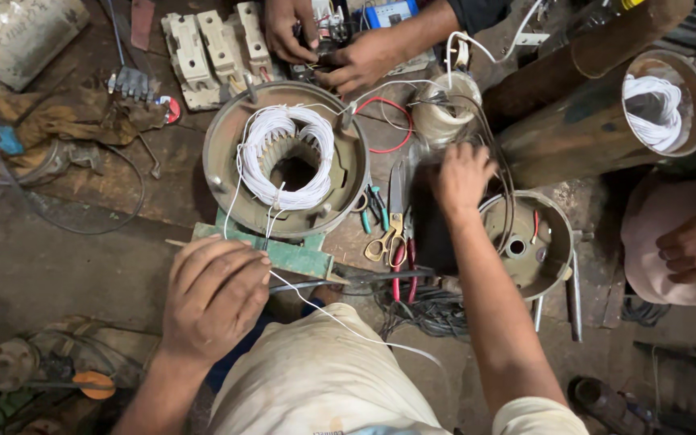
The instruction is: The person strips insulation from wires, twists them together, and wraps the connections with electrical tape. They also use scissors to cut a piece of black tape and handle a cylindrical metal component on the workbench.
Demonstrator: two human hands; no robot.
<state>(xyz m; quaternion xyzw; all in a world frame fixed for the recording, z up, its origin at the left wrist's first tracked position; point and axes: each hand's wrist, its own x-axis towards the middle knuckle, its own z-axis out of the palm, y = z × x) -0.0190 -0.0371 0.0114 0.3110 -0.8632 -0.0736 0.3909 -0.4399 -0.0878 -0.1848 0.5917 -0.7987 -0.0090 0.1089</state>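
Right now the left hand (213,296) is closed, pinching a white wire (340,321) running up to the motor stator (287,158) just above it. Right hand (462,176), fingers spread, rests on a dark block (unclear what). Tugging hard could snag or kink the winding.

I see a cramped workshop from above, dim warm light, no walls or windows in view. Work surface is a dark, stained wooden bench (163,173), scuffed & oily. Below it the floor (34,266) is grey concrete, dusty. Top left a dented metal drum (10,36) lies on its side. Right side: two rusty brown pipes (582,105) lie across the bench. Bottom left corner is dark clutter w/ an orange disc (94,383); can't tell more there.
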